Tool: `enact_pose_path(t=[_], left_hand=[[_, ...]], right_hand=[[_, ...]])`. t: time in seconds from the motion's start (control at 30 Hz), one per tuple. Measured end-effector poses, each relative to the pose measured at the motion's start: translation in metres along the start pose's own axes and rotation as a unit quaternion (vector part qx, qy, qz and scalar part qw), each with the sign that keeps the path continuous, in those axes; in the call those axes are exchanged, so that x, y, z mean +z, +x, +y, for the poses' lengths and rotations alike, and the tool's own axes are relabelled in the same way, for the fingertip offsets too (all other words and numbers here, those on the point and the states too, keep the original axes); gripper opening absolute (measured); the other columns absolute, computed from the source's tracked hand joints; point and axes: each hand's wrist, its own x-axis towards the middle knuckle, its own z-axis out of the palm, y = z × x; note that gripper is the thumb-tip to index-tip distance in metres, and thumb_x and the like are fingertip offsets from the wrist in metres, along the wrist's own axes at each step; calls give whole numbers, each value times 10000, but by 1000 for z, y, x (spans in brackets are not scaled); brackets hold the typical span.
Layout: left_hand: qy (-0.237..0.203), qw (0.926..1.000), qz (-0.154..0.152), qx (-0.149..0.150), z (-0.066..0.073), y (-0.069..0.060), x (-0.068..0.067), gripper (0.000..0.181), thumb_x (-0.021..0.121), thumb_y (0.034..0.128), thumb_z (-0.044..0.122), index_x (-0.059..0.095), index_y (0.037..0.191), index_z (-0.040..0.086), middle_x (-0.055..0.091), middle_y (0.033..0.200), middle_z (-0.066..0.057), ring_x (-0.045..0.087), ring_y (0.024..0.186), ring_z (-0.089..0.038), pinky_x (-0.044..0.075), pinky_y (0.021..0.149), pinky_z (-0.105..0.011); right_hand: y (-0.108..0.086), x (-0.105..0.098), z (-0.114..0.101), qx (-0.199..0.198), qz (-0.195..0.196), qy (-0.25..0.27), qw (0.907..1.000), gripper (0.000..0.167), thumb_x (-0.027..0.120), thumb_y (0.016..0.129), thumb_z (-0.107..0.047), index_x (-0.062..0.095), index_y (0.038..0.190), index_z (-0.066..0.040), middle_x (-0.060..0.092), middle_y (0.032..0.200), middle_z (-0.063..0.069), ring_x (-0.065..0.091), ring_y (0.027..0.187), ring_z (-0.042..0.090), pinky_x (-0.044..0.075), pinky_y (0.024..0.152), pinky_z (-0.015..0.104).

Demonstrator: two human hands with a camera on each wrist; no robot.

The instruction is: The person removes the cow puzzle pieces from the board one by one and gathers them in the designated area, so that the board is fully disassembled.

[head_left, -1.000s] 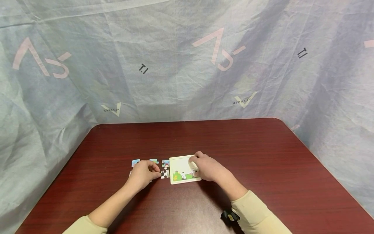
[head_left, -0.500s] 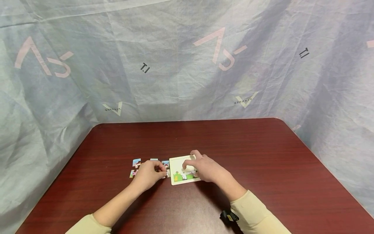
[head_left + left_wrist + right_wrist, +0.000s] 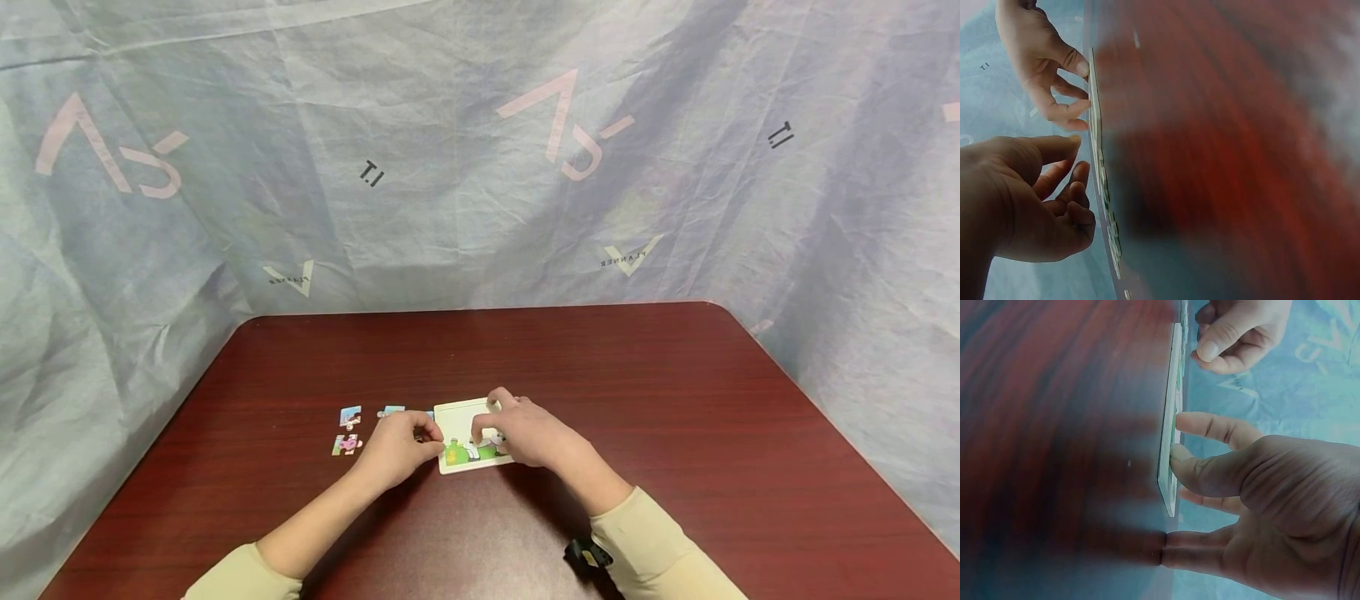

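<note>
One tabletop point(image 3: 637, 375) bears the puzzle tray point(image 3: 458, 417) midway between its side edges. The spread right hand point(image 3: 522, 432) touches and should steady it; the left hand point(image 3: 397, 451), whose grip I cannot tell, should approach level. Loose pieces point(image 3: 346, 445) lie nearer the left edge.

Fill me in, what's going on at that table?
A person is working on a jigsaw puzzle. Their right hand rests fingers on the puzzle tray, whose near side shows green artwork. Their left hand is at the tray's left edge; whether its fingers hold a piece, I can't tell. Loose jigsaw pieces lie on the table, left of the tray.
</note>
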Motion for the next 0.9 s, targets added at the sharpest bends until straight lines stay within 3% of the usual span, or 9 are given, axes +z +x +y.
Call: enact_pose_path(t=[0.17, 0.47, 0.9], left_hand=[[-71, 9997, -232, 17, 2, 2, 3, 162, 829, 790, 76, 677, 831, 113, 600, 751, 56, 539, 700, -104, 467, 662, -309], [261, 9992, -269, 101, 6, 0, 5, 192, 882, 740, 100, 707, 820, 98, 595, 803, -3, 521, 744, -119, 458, 691, -312], [574, 9971, -472, -180, 12, 1, 9, 187, 876, 778, 112, 709, 860, 96, 567, 897, -16, 530, 776, -141, 468, 688, -327]], right_hand=[[0, 0, -2, 30, 0, 14, 10000, 303, 703, 915, 4, 659, 1025, -275, 507, 1293, 164, 589, 981, 387, 496, 733, 411], [1, -2, -3, 176, -113, 150, 9997, 315, 678, 917, 38, 644, 1030, -255, 490, 1255, 183, 544, 1013, 366, 484, 715, 392], [1, 0, -1, 204, -99, 145, 9996, 346, 668, 901, 65, 639, 1022, -258, 492, 1248, 173, 538, 1010, 363, 485, 713, 386]])
